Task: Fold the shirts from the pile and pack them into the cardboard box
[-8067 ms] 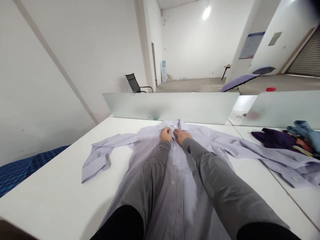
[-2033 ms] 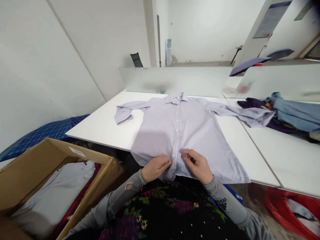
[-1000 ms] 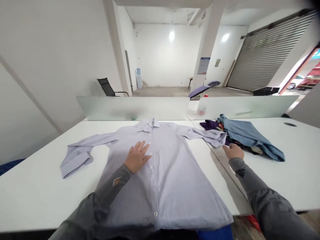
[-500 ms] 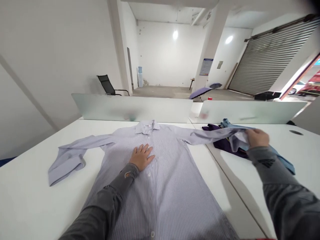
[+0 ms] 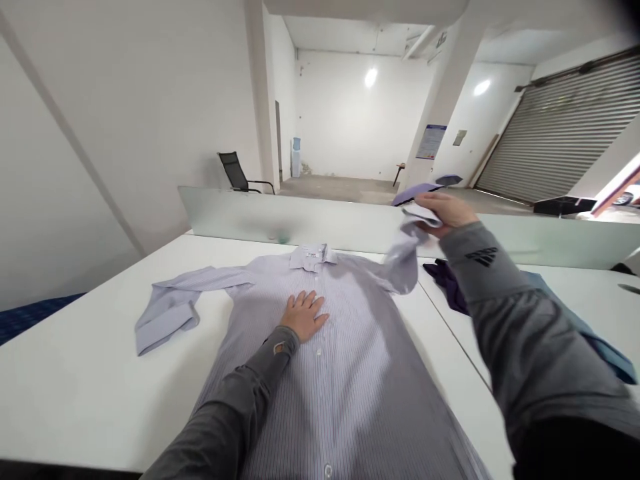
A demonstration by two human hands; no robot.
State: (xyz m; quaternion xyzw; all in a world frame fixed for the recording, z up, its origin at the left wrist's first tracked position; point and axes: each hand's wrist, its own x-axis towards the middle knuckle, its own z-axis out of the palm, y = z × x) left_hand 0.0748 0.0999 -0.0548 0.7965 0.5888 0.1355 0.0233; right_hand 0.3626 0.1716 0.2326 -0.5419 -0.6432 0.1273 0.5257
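A pale lilac striped shirt [image 5: 345,373] lies buttoned and face up on the white table [image 5: 75,373], collar [image 5: 314,255] at the far side. My left hand [image 5: 303,315] rests flat on the shirt's chest, fingers spread. My right hand [image 5: 440,210] is raised above the table and grips the cuff of the shirt's right sleeve [image 5: 404,257], which hangs up off the table from the shoulder. The other sleeve [image 5: 173,307] lies bent on the table at the left.
A frosted glass divider [image 5: 280,217] runs along the table's far edge. A dark purple garment [image 5: 450,283] and a blue denim one [image 5: 607,347] lie on the adjoining table at the right. Beyond stand a black chair [image 5: 235,172] and an open umbrella.
My right hand has lifted the sleeve cuff off the pile at the right and swung it up and leftward toward the shirt body. My left hand stays flat on the chest.
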